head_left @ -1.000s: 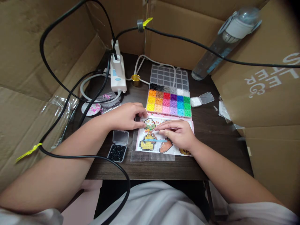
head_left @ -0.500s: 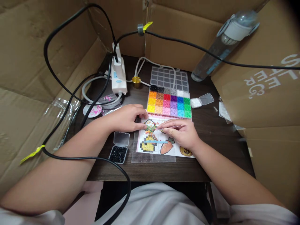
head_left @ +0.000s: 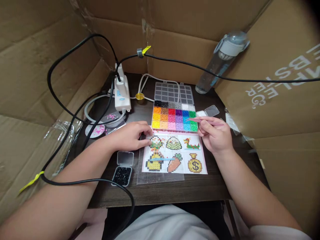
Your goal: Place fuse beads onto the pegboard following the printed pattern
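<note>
My right hand (head_left: 217,135) pinches pink tweezers (head_left: 211,122). Their tips are over the blue part of the bead box (head_left: 175,129), whose compartments hold small beads sorted by colour. I cannot make out whether the tips hold a bead. At the left edge of the printed pattern sheet (head_left: 184,160), my left hand (head_left: 136,136) rests with thumb and forefinger apart. Beside its thumb, a cluster of loose coloured beads (head_left: 156,144) lies over one of the sheet's pictures. A clear pegboard (head_left: 160,178) sticks out below the sheet.
A small open case of black beads (head_left: 122,176) is near the front left. White power strip (head_left: 122,96), gold tin (head_left: 140,97) and a leaning water bottle (head_left: 217,68) stand behind. A black cable (head_left: 175,60) crosses the view; cardboard walls (head_left: 180,50) enclose the table.
My right hand has lifted the tweezers off the bead cluster and moved up and right to the bead box. My left hand stays at the sheet's edge. The camera view has shifted slightly.
</note>
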`<state>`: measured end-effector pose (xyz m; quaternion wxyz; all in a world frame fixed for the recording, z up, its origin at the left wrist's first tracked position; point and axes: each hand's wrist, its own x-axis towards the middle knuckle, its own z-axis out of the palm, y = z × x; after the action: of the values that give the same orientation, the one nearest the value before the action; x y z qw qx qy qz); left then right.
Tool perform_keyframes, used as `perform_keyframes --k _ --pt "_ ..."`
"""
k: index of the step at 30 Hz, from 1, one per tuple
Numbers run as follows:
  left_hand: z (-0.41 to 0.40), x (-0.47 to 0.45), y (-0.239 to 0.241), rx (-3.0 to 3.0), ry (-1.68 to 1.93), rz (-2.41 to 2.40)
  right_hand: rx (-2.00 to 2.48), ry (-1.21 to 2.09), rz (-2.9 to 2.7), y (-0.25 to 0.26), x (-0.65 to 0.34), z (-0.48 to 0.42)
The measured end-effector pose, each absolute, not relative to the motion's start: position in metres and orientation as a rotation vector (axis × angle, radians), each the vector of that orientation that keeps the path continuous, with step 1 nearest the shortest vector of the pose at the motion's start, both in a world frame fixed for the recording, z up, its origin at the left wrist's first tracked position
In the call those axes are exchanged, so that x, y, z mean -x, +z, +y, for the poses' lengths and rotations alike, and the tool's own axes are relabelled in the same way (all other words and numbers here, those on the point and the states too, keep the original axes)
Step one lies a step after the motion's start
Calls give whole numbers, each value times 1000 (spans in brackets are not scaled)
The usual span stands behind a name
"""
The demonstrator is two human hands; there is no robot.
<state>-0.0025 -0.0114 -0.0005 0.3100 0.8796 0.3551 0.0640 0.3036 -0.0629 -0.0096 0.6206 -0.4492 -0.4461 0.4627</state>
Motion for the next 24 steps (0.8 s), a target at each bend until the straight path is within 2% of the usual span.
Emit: perform_keyframes --k 6,12,24 --pt "-11 3 0 -2317 159 949 1057 1049 -1030 -16 -305 -58" --pt "-10 6 -1 -2324 175 948 1290 773 -1203 -12 -343 -44" --pt "-7 9 -7 -2310 159 960 1338 902 -1306 -33 -362 -32"
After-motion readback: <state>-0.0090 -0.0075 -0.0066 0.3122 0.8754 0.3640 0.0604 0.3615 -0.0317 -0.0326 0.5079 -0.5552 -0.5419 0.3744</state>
